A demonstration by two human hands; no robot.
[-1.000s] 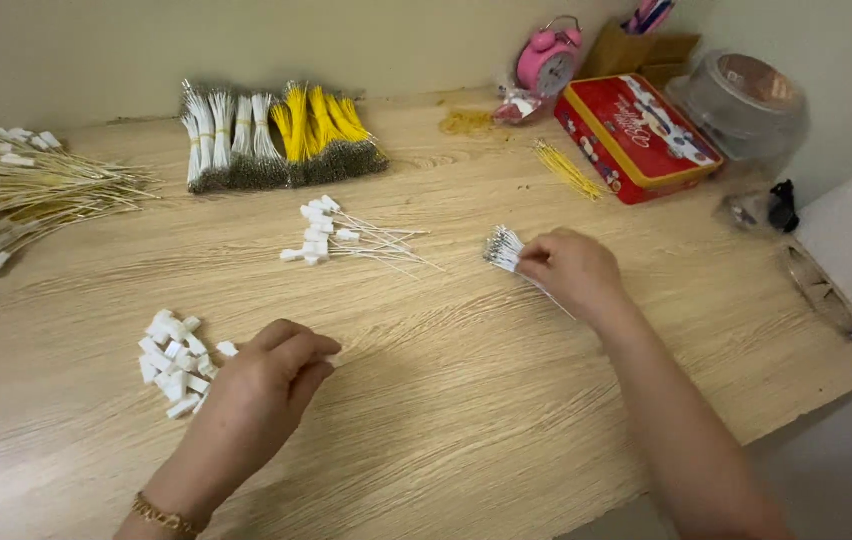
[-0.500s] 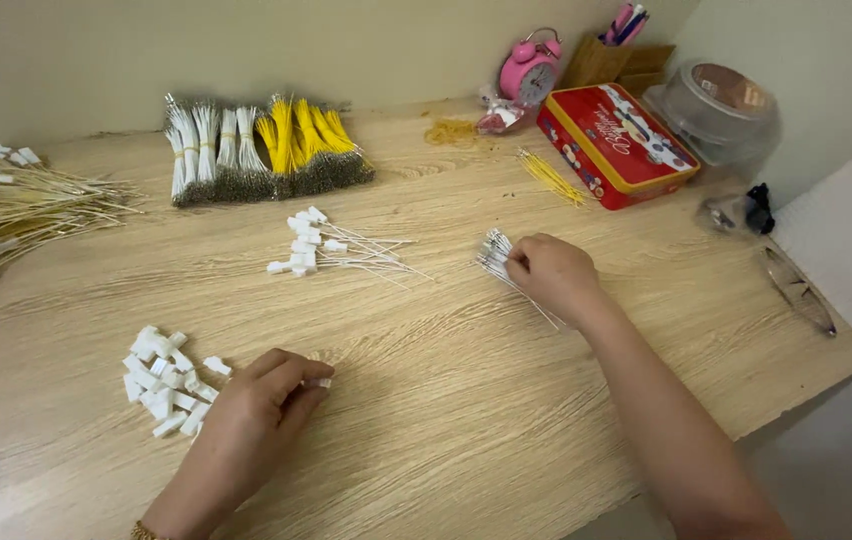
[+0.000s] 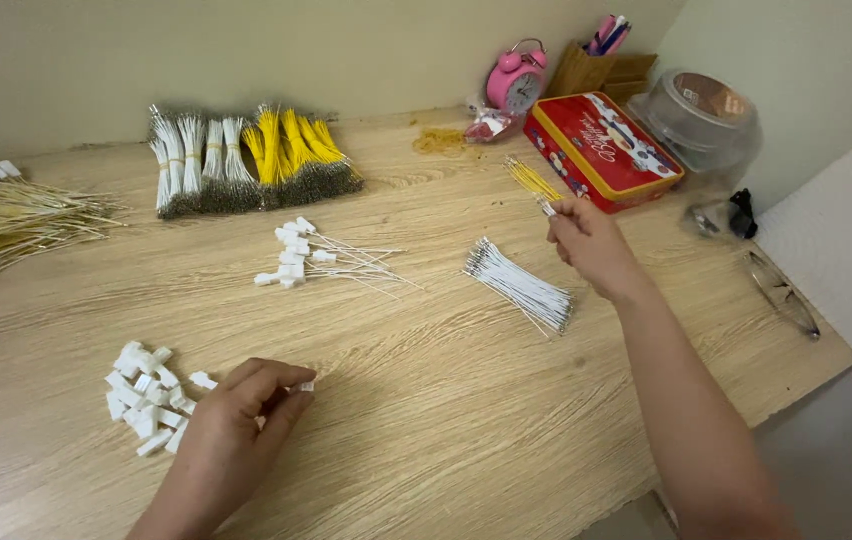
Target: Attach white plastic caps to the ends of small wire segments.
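Observation:
My left hand (image 3: pixel 238 418) rests on the wooden table (image 3: pixel 426 400), its fingertips pinching one small white connector (image 3: pixel 303 386) beside a pile of white connectors (image 3: pixel 146 395). My right hand (image 3: pixel 589 243) is raised near the red tin and pinches the tip of a thin white wire (image 3: pixel 546 207). A loose bundle of white wires (image 3: pixel 521 287) lies just left of that hand. Finished wires with white connectors (image 3: pixel 321 260) lie in the middle of the table.
Bundles of white and yellow wires (image 3: pixel 246 160) lie at the back. A heap of yellow wires with connectors (image 3: pixel 6 215) is at far left. A red tin (image 3: pixel 601 150), pink alarm clock (image 3: pixel 516 85), pen holder, clear jar (image 3: pixel 701 115), and glasses (image 3: pixel 781 295) are at right.
My right hand has lifted off the white wire bundle and moved back toward the red tin with one wire. My left hand stayed by the connector pile.

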